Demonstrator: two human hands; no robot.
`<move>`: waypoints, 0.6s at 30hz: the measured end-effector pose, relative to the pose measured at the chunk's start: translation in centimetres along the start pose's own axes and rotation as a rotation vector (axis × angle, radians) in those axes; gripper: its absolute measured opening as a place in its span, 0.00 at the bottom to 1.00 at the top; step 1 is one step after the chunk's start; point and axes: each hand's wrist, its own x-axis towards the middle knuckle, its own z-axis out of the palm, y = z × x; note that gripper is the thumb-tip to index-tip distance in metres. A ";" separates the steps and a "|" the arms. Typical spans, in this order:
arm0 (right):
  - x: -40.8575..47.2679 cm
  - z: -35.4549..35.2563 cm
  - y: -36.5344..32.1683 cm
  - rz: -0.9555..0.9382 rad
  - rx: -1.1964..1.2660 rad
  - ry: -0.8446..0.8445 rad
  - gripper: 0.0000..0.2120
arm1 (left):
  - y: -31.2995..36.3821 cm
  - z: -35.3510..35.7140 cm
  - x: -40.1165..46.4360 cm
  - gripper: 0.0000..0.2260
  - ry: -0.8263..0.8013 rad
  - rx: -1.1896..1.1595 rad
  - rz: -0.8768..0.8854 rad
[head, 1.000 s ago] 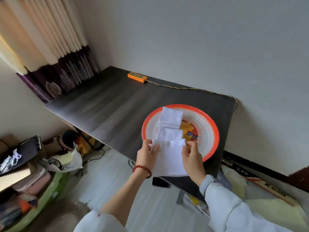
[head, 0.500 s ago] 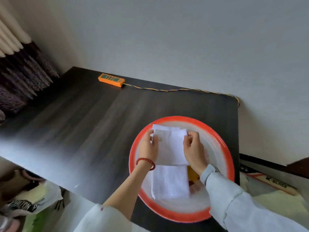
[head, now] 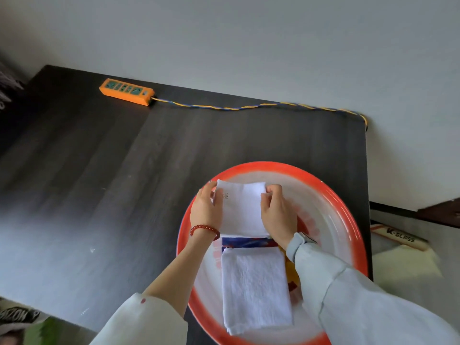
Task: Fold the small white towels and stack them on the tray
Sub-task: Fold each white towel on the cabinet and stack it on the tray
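A round white tray with a red rim (head: 346,202) sits at the right end of the dark table (head: 99,195). Over its far half I hold a folded white towel (head: 241,210) by both side edges. My left hand (head: 206,210) grips the left edge and my right hand (head: 277,212) pinches the right edge near its far corner. What lies under this towel is hidden. A second folded white towel (head: 256,290) lies flat on the near half of the tray, partly covering the coloured picture at the tray's centre.
An orange power strip (head: 125,91) lies at the table's back edge, its twisted yellow-blue cord (head: 249,107) running right along the wall. Floor clutter shows at the bottom left, and a box marked K-GLASS (head: 400,239) lies right of the table.
Both hands carried the folded towel from the near edge of the tray to its far half. The view has swung closer over the tray.
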 end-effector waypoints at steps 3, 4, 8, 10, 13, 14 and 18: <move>0.1 0.2 0.4 0.002 -0.071 0.004 0.11 | -0.2 0.3 0.1 0.16 -0.039 0.022 -0.029; 0.1 0.3 0.4 0.006 -0.088 -0.006 0.11 | -0.3 0.4 0.1 0.17 -0.058 0.028 -0.050; -0.2 -0.2 0.4 -0.009 -0.069 0.063 0.15 | -0.6 0.0 -0.3 0.19 0.000 0.151 0.032; -0.4 -0.4 0.3 -0.209 -0.168 0.140 0.16 | -0.5 -0.1 -0.5 0.18 0.131 0.254 0.373; -0.7 -0.1 0.3 -0.543 -0.398 0.007 0.21 | -1.1 0.5 -0.2 0.19 0.057 0.438 0.818; -0.7 0.4 0.5 -0.570 -0.486 -0.070 0.22 | -1.6 0.8 0.1 0.19 0.006 0.530 0.864; -0.6 1.5 1.3 -0.400 -0.639 -0.278 0.26 | -3.3 1.0 0.8 0.21 -0.246 0.754 0.773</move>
